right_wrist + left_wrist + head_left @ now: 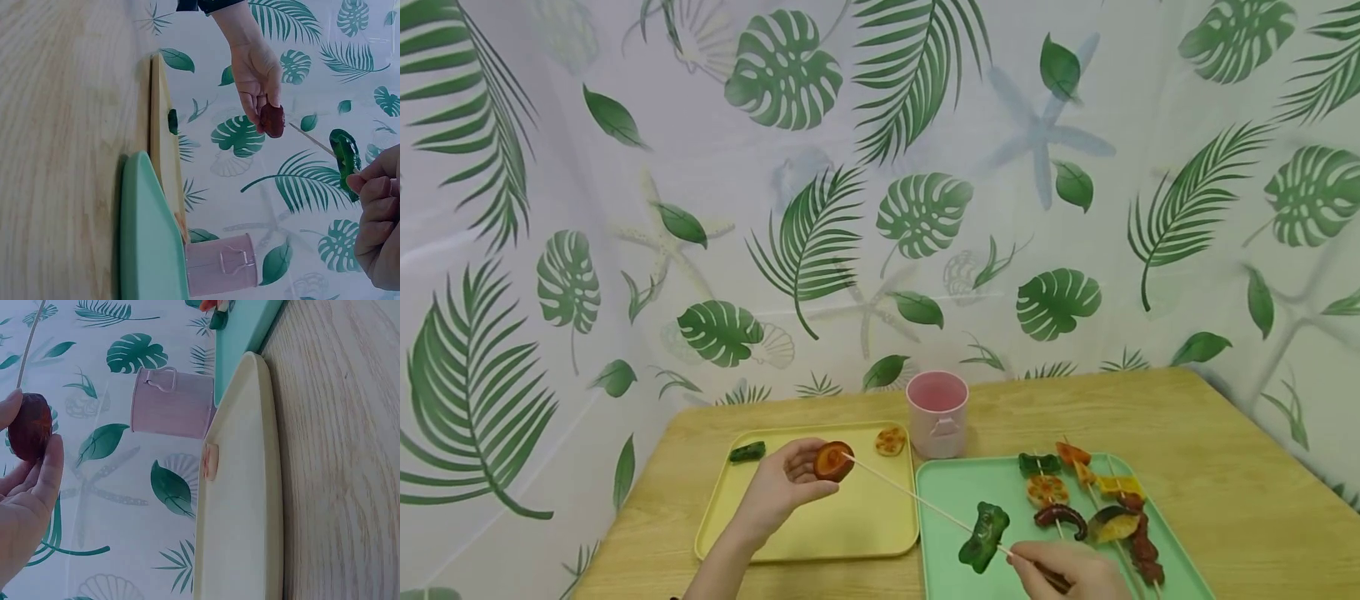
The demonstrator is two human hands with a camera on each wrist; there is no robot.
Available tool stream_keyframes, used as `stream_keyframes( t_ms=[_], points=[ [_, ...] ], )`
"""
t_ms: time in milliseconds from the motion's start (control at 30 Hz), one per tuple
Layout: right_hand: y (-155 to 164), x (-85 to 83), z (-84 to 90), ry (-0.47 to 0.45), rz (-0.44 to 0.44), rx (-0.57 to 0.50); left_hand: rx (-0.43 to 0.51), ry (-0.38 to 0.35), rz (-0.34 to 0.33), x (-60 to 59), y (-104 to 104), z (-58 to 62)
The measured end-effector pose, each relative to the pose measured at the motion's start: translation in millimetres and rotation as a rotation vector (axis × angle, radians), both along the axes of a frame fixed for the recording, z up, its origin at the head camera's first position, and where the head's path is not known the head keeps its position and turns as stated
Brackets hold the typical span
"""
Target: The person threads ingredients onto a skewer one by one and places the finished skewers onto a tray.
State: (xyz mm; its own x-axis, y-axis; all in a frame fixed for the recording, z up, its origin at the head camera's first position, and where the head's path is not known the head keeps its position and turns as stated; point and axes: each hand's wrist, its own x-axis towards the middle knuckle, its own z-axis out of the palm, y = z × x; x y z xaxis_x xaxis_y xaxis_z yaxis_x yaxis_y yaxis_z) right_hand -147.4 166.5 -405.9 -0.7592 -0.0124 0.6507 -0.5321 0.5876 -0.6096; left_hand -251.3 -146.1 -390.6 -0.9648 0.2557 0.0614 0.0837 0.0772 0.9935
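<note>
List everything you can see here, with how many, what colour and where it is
Yellow tray: one, on the table's left.
Green tray: one, right of the yellow tray.
Pink cup: one, behind both trays.
Wooden table: one, light wood, under everything.
Brown food piece: one, at the skewer's tip, above the yellow tray.
Skewer: one, pale, carrying a green pepper piece.
Green piece: one, yellow tray's far left.
Orange slice: one, yellow tray's far right.
Filled skewers: several, mixed colours, on the green tray.
Leaf-print sheet: white and green, behind.
Left hand: holds the brown piece.
Right hand: grips the skewer.
</note>
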Motion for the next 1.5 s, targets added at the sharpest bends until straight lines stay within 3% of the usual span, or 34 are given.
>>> stream_keyframes(
  t_ms=[167,367,800,1500],
  points=[
    [3,2.4,11.9,0.016,-0.018,0.031,0.035,0.005,-0.081,1.7,1,5.0],
    [6,5.3,12.8,-0.005,-0.029,0.085,0.068,-0.007,-0.136,2.5,0,1.1],
    [12,6.0,13.4,0.054,0.023,0.131,0.084,0.017,-0.196,1.8,0,-1.8],
    [10,8.6,6.4,0.166,0.057,0.123,0.059,0.001,-0.209,3.3,0,-4.7]
  ],
)
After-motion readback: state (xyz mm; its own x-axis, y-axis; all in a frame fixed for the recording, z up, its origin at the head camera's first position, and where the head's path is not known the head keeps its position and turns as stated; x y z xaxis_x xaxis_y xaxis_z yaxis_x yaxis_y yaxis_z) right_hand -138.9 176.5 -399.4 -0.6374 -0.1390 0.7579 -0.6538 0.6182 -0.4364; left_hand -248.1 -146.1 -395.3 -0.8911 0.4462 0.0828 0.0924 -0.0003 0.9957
